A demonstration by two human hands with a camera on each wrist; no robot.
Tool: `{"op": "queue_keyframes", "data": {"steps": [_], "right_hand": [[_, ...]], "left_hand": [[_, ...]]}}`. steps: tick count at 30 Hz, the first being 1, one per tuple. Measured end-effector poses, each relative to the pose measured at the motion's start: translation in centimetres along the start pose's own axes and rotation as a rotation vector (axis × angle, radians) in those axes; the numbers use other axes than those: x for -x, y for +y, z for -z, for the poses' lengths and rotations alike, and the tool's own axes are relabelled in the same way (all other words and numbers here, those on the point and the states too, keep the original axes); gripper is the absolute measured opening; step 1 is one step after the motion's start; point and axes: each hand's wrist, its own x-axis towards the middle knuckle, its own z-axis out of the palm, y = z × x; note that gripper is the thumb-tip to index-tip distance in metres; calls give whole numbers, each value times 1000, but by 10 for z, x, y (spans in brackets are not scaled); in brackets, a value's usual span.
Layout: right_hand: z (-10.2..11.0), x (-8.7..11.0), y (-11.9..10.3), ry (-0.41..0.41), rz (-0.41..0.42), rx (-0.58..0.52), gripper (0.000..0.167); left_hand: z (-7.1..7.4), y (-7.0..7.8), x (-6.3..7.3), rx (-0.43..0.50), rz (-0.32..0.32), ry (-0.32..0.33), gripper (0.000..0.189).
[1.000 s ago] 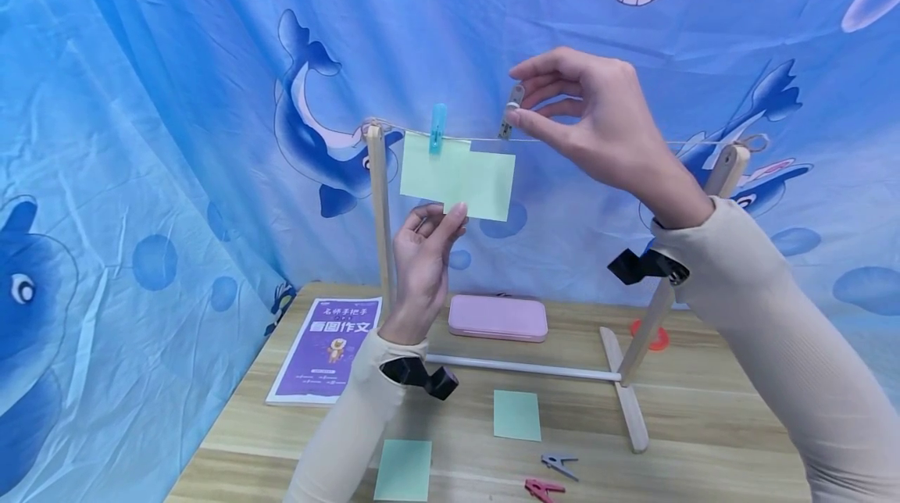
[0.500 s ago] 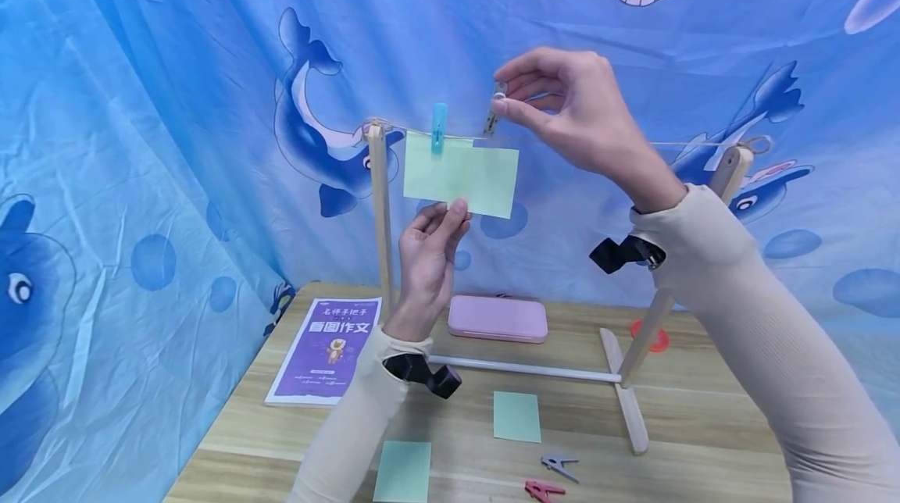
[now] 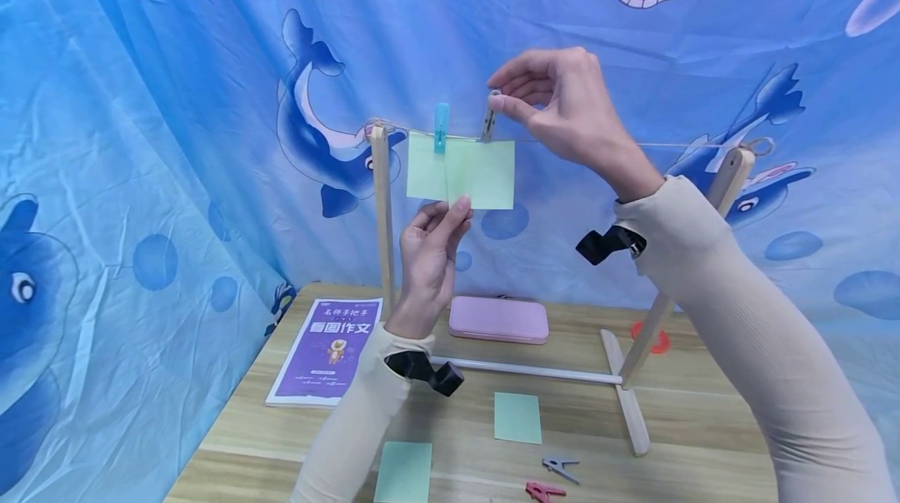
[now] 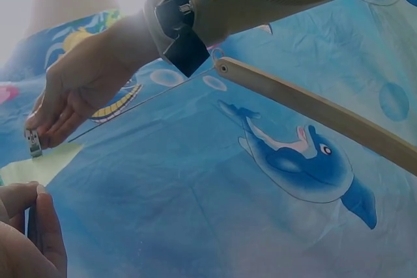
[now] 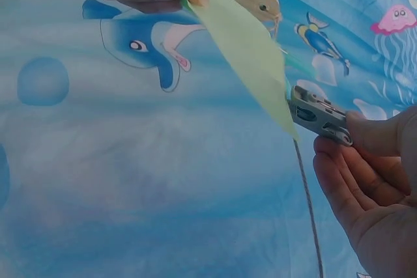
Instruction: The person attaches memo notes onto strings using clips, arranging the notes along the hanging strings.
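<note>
My left hand (image 3: 430, 253) pinches the lower edge of a pale green paper note (image 3: 491, 179) between thumb and fingers. This note overlaps another green note (image 3: 425, 175), which hangs from the string (image 3: 675, 145) under a light blue clothespin (image 3: 441, 128). Above the held note, my right hand (image 3: 569, 108) pinches a grey clothespin (image 3: 488, 124) by its upper end. In the right wrist view, the grey clothespin (image 5: 320, 115) meets the note's top edge at the string; whether it grips the paper is hard to tell.
Wooden posts (image 3: 383, 206) carry the string, joined low down by a white rod (image 3: 527, 367). On the table lie a purple book (image 3: 326, 351), a pink case (image 3: 498, 319), two green notes (image 3: 516, 417), a grey-blue clothespin (image 3: 560, 469), a red clothespin (image 3: 544, 492) and a red ring (image 3: 659, 342).
My right hand has moved left with the grey clothespin, down onto the note's top edge. The held note has risen to the string and straightened level with the hanging one.
</note>
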Motion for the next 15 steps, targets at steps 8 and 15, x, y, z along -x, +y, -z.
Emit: {"op": "queue_keyframes", "data": {"steps": [8, 15], "right_hand": [[-5, 2, 1, -42, -1, -1, 18], [-7, 2, 3, -53, 13, -2, 18]], "left_hand": [[-3, 1, 0, 11, 4, -7, 19], [-5, 1, 0, -8, -3, -10, 19]]}}
